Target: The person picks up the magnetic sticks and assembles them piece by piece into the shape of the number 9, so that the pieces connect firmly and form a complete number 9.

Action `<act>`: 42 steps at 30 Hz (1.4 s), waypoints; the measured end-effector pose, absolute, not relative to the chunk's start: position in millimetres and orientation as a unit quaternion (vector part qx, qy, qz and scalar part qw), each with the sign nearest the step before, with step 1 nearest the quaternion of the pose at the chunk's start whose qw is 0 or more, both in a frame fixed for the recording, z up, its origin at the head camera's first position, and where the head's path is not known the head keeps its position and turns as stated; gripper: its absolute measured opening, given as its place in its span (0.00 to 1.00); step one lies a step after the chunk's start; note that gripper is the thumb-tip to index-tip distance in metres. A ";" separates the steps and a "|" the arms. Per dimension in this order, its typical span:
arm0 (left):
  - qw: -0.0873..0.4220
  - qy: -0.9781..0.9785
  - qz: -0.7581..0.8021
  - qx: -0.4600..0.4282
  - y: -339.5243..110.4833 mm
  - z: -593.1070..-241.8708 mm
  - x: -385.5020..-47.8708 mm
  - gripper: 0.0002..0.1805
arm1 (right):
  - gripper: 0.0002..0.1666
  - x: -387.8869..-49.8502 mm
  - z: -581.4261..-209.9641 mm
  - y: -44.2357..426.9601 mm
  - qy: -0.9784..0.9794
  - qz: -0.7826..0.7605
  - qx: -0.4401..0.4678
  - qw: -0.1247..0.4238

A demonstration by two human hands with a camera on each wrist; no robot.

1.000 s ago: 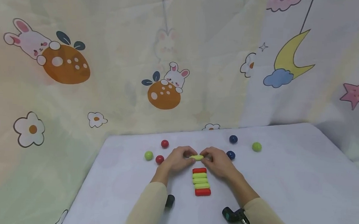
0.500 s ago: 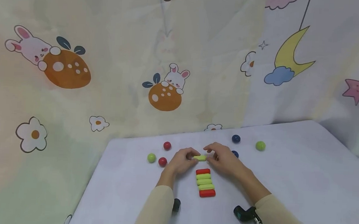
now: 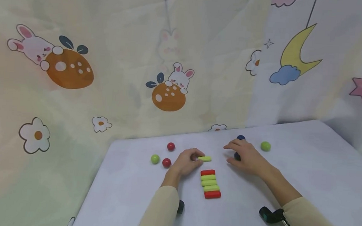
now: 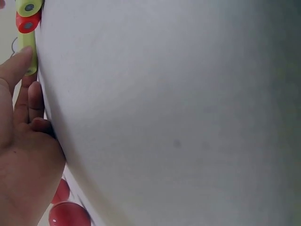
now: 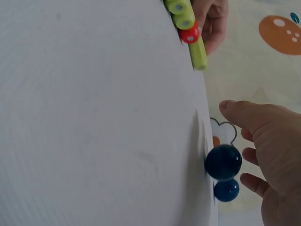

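My left hand pinches one end of a short yellow-green stick between thumb and fingers, low over the white table. Nearer to me lies a row of sticks side by side: a red stick at the far end, several yellow-green sticks in the middle and another red stick at the near end. Grey dots mark the stick ends in the wrist views. My right hand holds nothing, its fingers spread beside two dark blue balls, which it partly hides in the head view.
Two red balls, one farther back, and a green ball lie left of my left hand. Another green ball sits beyond my right hand. The white table ends at a printed curtain behind. A black camera mount sits at my right wrist.
My right hand has let go of the yellow-green stick and moved right to the blue balls. The left hand keeps its pinch on the stick. The row stays the same.
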State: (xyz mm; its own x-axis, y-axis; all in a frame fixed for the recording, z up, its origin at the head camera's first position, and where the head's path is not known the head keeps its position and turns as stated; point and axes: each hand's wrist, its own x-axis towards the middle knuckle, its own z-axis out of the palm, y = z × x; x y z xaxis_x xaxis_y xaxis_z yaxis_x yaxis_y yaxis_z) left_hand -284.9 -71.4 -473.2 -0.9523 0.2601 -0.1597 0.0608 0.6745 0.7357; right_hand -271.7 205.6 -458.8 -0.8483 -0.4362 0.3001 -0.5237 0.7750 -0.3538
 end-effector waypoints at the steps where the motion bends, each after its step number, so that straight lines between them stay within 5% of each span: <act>1: 0.128 0.906 0.393 0.088 -71.1 -473.3 -284.8 0.12 | 0.26 -271.4 -459.5 208.7 -0.937 0.216 0.255 0.100; 23: 0.140 0.903 0.399 0.072 -70.1 -469.5 -284.9 0.13 | 0.30 -275.7 -467.4 223.3 -0.950 0.253 0.179 0.019; 42: 0.134 0.908 0.393 0.058 -66.6 -470.0 -286.7 0.12 | 0.26 -279.1 -477.2 198.7 -0.915 0.346 0.207 0.020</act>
State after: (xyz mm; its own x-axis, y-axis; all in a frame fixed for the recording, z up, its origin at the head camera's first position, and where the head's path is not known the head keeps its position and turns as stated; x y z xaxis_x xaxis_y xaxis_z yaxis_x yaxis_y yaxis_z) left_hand -286.7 -66.6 -470.0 -0.9572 0.2114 -0.1975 0.0008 0.6845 0.7290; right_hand -279.1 198.7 -477.2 -0.9133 -0.3653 0.1800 -0.3929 0.6740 -0.6255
